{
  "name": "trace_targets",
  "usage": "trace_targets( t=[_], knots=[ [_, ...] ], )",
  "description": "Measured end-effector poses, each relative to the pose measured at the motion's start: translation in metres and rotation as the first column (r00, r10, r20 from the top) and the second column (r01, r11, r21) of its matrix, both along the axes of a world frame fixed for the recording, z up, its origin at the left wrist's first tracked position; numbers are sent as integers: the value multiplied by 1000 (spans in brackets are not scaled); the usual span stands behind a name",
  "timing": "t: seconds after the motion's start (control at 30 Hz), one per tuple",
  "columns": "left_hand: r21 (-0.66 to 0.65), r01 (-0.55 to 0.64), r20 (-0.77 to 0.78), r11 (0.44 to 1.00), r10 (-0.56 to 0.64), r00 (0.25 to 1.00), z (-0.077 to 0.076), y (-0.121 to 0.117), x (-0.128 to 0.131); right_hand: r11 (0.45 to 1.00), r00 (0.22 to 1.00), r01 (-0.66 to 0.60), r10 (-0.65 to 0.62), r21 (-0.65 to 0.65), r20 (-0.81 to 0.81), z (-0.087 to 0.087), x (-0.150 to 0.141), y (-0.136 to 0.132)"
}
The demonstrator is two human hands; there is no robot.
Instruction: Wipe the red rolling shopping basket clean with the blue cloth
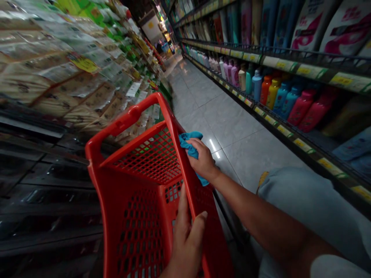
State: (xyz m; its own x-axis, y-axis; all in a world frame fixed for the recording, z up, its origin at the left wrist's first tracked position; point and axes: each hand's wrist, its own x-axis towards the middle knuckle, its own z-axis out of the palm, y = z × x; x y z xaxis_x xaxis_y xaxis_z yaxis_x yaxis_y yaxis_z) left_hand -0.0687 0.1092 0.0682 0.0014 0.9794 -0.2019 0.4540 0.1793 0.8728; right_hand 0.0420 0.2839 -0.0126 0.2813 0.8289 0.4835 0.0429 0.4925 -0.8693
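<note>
While a blue cloth (191, 144) is gripped by the closed right hand (201, 160) against the side rim of a red shopping basket (174, 129), that rim is loosely encircled by the curled left hand (185, 235), nearer the camera.

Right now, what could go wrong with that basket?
The red plastic basket sits close to the packets on the shelf beside it, so a bump might knock some down. Only the left hand grips its wall, so it could slip while the right hand holds the blue cloth on the rim.
</note>
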Motion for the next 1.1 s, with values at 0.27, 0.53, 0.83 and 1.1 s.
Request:
trace_targets(
  t=[0.27,0.53,0.83,1.1],
  knots=[
    [38,53,12,998,-54,998,-2,7,6,908,979,164,-197,-385,-47,-56,11,1],
    [62,197,-45,978,-195,980,6,15,-11,993,993,116,-116,-21,20,-3,26,13],
    [22,316,-111,948,-312,944,17,25,-47,865,956,235,-287,-443,-54,-61,25,-13],
    [-30,348,-138,937,-348,927,21,33,-84,953,950,303,-301,6,-78,22,44,25]
  ],
)
